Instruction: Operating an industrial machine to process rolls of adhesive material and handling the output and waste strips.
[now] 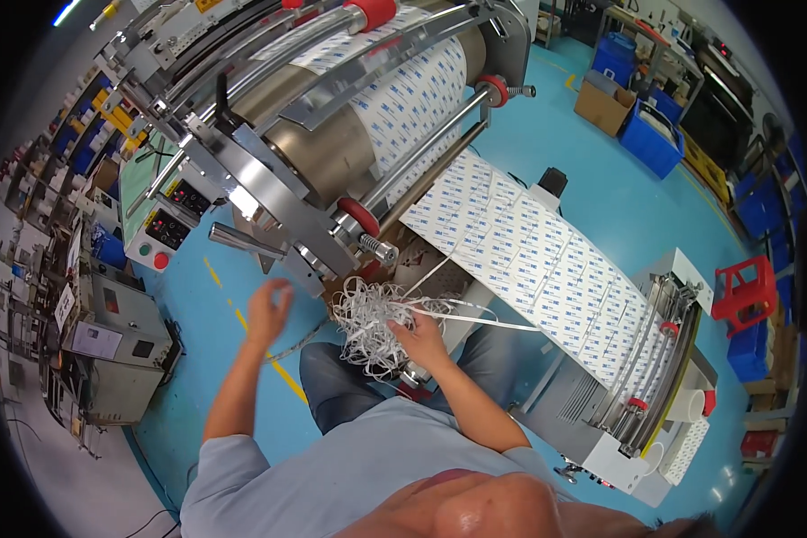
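My right hand (421,342) is closed on a big loose tangle of thin white strips (365,327) above my lap. A few strips run from it, taut, up and right to a wide white sheet (529,251) printed in blue. My left hand (267,314) is raised to the left of the tangle, apart from it and from the machine. Its fingers are partly curled, the thumb stands off from them, and nothing shows in it. Just above it is a metal lever (247,240).
A large roller machine (318,152) fills the upper middle. The sheet spans from it to a smaller roller unit (641,377) on the right. Control boxes (157,238) and a grey cabinet (121,345) stand left. A red stool (744,291), a blue bin (652,139) and a cardboard box (603,103) sit right.
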The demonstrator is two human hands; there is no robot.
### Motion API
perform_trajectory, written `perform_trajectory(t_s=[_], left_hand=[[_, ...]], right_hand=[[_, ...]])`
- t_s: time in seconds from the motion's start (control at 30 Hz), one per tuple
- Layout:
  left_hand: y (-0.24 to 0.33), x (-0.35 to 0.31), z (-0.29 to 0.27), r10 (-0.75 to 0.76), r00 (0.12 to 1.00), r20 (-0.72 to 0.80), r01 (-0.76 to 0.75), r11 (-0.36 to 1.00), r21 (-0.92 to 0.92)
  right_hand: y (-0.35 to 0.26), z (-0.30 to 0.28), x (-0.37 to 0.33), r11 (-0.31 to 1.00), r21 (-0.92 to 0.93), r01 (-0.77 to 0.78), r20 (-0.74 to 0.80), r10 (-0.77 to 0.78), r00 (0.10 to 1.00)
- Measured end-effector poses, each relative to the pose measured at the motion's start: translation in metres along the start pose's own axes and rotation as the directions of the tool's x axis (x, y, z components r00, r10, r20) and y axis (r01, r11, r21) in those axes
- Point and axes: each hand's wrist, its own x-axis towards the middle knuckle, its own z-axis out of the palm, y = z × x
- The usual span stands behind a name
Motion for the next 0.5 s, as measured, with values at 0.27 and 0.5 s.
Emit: perform_trajectory(t_s=[0.27, 0.5], left_hand=[[0.205, -0.004, 0.074, 0.397, 0.914, 0.082, -0.384, 0.913, -0.139], [0.192, 0.017, 0.097, 0.205, 0.953, 0.223, -0.115, 0.926, -0.36]], right_hand=[[0.022, -0.013, -0.01, 0.966, -0.137, 0.217, 0.104, -0.204, 0.973], [-0.033, -0.024, -0.021, 0.973, -0.228, -0.034, 0.17, 0.075, 0.983]])
